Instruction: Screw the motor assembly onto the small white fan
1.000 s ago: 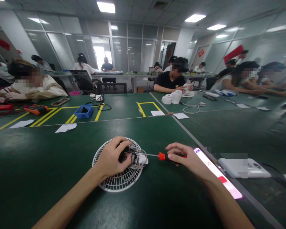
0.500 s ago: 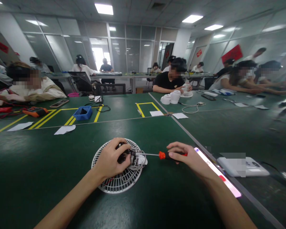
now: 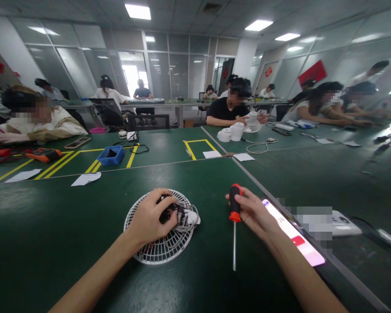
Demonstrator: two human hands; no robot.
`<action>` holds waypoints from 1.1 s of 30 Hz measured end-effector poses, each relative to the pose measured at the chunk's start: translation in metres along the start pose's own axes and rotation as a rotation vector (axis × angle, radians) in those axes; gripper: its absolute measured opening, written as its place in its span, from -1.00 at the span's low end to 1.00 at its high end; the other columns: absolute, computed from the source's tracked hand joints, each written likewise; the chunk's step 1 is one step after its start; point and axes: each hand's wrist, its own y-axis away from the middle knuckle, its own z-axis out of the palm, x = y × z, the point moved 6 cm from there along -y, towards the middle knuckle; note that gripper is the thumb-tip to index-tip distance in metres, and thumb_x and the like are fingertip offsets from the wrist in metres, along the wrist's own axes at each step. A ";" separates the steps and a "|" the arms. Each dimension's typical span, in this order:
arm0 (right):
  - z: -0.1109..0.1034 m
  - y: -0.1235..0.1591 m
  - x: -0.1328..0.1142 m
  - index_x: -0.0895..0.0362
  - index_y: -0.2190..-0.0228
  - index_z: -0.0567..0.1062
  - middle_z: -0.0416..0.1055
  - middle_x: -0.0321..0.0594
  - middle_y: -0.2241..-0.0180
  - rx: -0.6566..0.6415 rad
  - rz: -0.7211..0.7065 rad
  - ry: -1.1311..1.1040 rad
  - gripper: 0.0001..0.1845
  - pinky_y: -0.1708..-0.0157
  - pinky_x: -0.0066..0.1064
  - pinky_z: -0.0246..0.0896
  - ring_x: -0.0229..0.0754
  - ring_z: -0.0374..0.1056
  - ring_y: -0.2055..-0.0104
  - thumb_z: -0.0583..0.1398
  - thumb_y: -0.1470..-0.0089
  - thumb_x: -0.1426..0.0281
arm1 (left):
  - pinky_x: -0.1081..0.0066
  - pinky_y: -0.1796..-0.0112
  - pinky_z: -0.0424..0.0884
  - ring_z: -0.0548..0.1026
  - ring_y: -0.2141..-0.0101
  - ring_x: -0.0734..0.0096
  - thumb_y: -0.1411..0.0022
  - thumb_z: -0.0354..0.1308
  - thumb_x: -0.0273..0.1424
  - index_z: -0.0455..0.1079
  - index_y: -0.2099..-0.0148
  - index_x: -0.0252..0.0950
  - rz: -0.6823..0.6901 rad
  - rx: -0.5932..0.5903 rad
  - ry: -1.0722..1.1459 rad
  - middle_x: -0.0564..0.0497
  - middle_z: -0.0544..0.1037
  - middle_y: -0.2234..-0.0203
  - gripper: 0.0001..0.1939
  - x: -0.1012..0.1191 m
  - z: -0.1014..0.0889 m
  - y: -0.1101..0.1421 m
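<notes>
The left hand (image 3: 154, 216) curls around a black motor assembly (image 3: 164, 216), seemingly to steady it on a round white plastic fan grille (image 3: 158, 262) at nine o'clock from the right hand (image 3: 253, 211), which pinches a red-and-black-handled metal screwdriver (image 3: 235, 217), tip towards six o'clock, presumably for clearance.

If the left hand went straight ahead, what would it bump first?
Probably the dark part that the left hand is curled around, above the white round grille. The fingers hide some of it, so depth is unclear.
</notes>
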 end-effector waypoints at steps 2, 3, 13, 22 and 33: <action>0.010 -0.001 0.015 0.05 0.25 0.41 0.61 -0.19 0.29 -0.039 0.078 0.067 -0.48 0.23 -0.27 0.44 -0.07 0.53 0.23 0.50 0.21 0.27 | 0.17 0.10 0.56 0.52 0.10 0.18 -0.23 0.18 -0.43 0.45 0.06 -0.31 -0.006 -0.008 0.007 -0.17 0.48 0.09 -0.78 -0.001 0.001 0.000; 0.015 -0.001 0.021 0.06 0.25 0.39 0.61 -0.20 0.30 -0.060 0.097 0.108 -0.47 0.20 -0.27 0.43 -0.07 0.54 0.21 0.50 0.22 0.27 | 0.17 0.09 0.56 0.52 0.10 0.18 -0.23 0.18 -0.43 0.45 0.05 -0.31 -0.006 -0.015 0.010 -0.17 0.48 0.08 -0.78 -0.001 0.001 0.000; 0.038 0.000 0.035 0.10 0.09 0.45 0.54 -0.06 0.13 0.029 -0.526 1.178 -0.66 0.08 -0.08 0.37 0.05 0.44 0.11 0.24 -0.05 0.39 | 0.12 0.05 0.56 0.51 0.07 0.17 -0.25 0.17 -0.40 0.42 -0.05 -0.28 -0.012 -0.025 0.048 -0.16 0.49 0.06 -0.69 -0.001 0.001 0.000; 0.037 -0.011 0.032 0.10 0.10 0.48 0.47 0.05 0.01 0.108 -0.628 1.258 -0.74 -0.10 0.06 0.23 0.17 0.30 -0.10 0.11 -0.17 0.42 | 0.12 0.02 0.54 0.50 0.05 0.19 -0.25 0.17 -0.39 0.35 -0.10 -0.26 -0.068 -0.052 0.137 -0.14 0.48 0.04 -0.63 -0.004 0.000 -0.002; 0.012 -0.029 0.039 0.12 -0.08 0.34 0.51 -0.04 0.05 0.188 -0.468 1.166 -0.42 -0.05 -0.01 0.29 0.11 0.41 -0.01 0.26 0.00 0.33 | 0.04 -0.07 0.48 0.45 -0.04 0.11 -0.24 0.25 -0.25 0.26 -0.22 -0.24 -0.190 -0.005 0.019 -0.14 0.46 -0.04 -0.45 -0.014 -0.018 0.006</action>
